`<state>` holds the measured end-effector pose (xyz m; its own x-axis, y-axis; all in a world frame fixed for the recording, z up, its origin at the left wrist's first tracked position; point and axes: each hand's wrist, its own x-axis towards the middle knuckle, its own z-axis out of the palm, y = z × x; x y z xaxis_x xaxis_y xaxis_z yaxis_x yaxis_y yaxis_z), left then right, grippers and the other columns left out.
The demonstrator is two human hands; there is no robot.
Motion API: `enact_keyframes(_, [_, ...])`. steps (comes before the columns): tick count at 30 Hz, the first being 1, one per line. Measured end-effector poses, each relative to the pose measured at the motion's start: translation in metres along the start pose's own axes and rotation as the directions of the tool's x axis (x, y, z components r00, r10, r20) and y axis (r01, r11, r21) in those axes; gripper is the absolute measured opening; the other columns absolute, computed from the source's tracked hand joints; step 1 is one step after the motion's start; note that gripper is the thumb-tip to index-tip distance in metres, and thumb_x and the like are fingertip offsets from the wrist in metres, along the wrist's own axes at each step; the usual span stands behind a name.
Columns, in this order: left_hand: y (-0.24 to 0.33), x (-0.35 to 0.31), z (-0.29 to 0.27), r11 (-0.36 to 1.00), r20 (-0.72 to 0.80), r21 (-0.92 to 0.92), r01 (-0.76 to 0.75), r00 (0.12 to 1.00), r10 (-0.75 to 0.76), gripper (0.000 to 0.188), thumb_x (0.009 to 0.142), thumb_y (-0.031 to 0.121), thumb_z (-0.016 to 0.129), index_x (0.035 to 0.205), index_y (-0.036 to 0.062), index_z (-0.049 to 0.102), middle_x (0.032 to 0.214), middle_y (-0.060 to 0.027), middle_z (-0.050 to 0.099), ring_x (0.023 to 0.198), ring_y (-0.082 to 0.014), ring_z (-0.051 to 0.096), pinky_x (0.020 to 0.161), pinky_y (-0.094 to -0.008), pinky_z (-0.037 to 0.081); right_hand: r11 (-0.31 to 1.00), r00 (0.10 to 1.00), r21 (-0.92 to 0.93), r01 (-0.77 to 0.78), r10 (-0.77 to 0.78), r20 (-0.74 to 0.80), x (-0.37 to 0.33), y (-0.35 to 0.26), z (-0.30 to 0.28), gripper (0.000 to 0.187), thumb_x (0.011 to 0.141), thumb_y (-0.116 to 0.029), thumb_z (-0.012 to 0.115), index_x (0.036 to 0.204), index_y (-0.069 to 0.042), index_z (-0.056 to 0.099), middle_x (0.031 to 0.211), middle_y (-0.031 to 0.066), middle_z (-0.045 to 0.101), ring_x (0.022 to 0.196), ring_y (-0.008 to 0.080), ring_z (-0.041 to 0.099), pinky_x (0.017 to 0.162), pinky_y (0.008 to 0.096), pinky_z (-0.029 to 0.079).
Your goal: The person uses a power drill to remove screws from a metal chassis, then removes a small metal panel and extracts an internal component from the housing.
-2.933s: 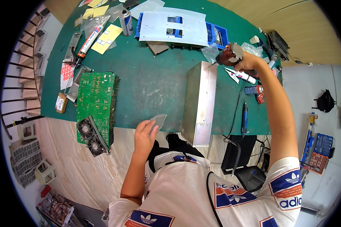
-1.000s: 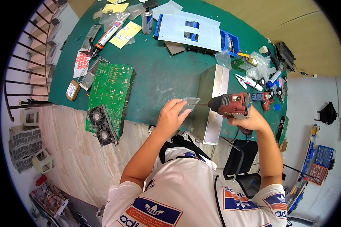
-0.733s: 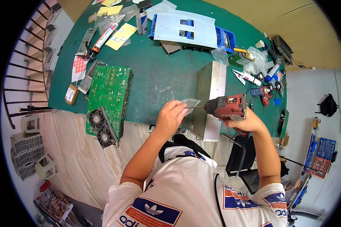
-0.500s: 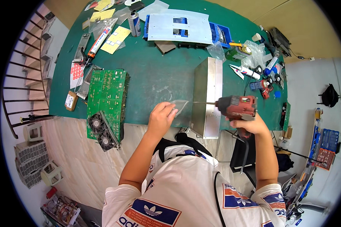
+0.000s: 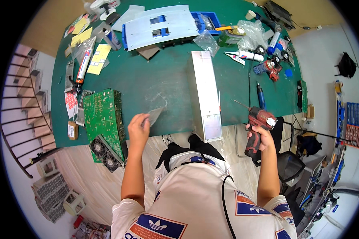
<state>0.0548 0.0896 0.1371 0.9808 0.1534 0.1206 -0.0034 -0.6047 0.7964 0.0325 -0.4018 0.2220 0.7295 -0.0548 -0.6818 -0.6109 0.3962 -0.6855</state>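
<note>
My left hand [image 5: 139,130] has its fingers closed on a small clear plastic bag [image 5: 156,115], which sticks out over the table's near edge. In my right hand [image 5: 263,138] is a red and black cordless drill [image 5: 261,118], its long thin bit [image 5: 241,103] pointing forward and to the left. The bit is apart from everything. Between my hands stands a long silver metal case [image 5: 207,95], its near end at the table edge. Left of my left hand lies a green circuit board [image 5: 102,113] with two black fans [image 5: 105,152] at its near end.
A blue screwdriver-like tool [image 5: 261,95] lies beyond the drill. White tubes [image 5: 249,55] and a spray can [image 5: 264,67] are at the right. Farther back, a pale panel [image 5: 161,26] rests over blue bins [image 5: 209,20]. A sealant tube [image 5: 83,65] lies at the left. A chair [image 5: 289,165] stands right.
The drill has moved right, away from the metal case, and now tilts forward. My left hand has drawn back to the left with the plastic bag. The whole view has shifted.
</note>
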Motion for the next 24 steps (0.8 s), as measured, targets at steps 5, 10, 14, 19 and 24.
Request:
enact_keyframes(5, [-0.024,0.029,-0.008,0.954,-0.139,0.263,-0.141,0.973,0.182,0.014,0.085,-0.005,0.064,0.097,-0.0002,0.069,0.098,-0.0162,0.070,0.090,-0.0333,0.068,0.080,-0.0384,0.055,0.937,0.978,0.298,-0.182,0.205,-0.047,0.023,0.046,-0.056,0.033,0.088,-0.014,0.071,0.118,-0.007,0.058,0.094,0.0078,0.068,0.070,0.0181,0.066,0.065,0.0389,0.059])
enact_keyframes(10, [-0.053,0.035,0.010,0.869,-0.135,0.440,-0.225,0.940,0.312,0.019,0.083,-0.009,0.064,0.099,0.0010,0.068,0.105,-0.0145,0.068,0.101,-0.0349,0.064,0.090,-0.0409,0.051,0.837,0.947,0.474,-0.275,0.320,-0.014,0.056,0.083,-0.104,0.027,0.087,-0.017,0.074,0.108,-0.009,0.059,0.086,0.0069,0.065,0.071,0.0198,0.067,0.066,0.0391,0.059])
enact_keyframes(14, [-0.096,-0.024,0.035,0.859,0.020,0.478,-0.182,0.980,0.196,0.023,0.082,-0.003,0.066,0.104,0.0004,0.070,0.116,-0.0202,0.063,0.113,-0.0404,0.058,0.099,-0.0472,0.048,0.835,0.950,0.475,-0.276,0.312,0.004,0.086,0.087,-0.111,0.029,0.089,-0.020,0.074,0.112,-0.009,0.058,0.084,0.0091,0.068,0.071,0.0222,0.068,0.064,0.0400,0.059])
enact_keyframes(19, [-0.102,-0.112,0.063,0.906,0.095,0.416,0.084,0.986,-0.134,0.019,0.083,0.004,0.069,0.101,0.0014,0.073,0.118,-0.0214,0.065,0.112,-0.0397,0.061,0.100,-0.0460,0.049,0.908,0.965,0.344,-0.240,0.262,-0.018,0.143,0.071,-0.105,0.033,0.092,-0.022,0.074,0.117,-0.009,0.058,0.087,0.0114,0.070,0.072,0.0240,0.070,0.065,0.0402,0.061])
enact_keyframes(24, [-0.066,-0.151,0.084,0.891,0.242,0.230,0.392,0.864,-0.442,0.017,0.085,0.008,0.071,0.101,0.0005,0.074,0.101,-0.0178,0.073,0.088,-0.0312,0.071,0.079,-0.0396,0.056,0.913,0.961,0.314,-0.261,0.276,-0.004,0.224,0.049,-0.095,0.040,0.091,-0.021,0.075,0.124,-0.009,0.056,0.099,0.0145,0.070,0.080,0.0254,0.071,0.065,0.0400,0.060])
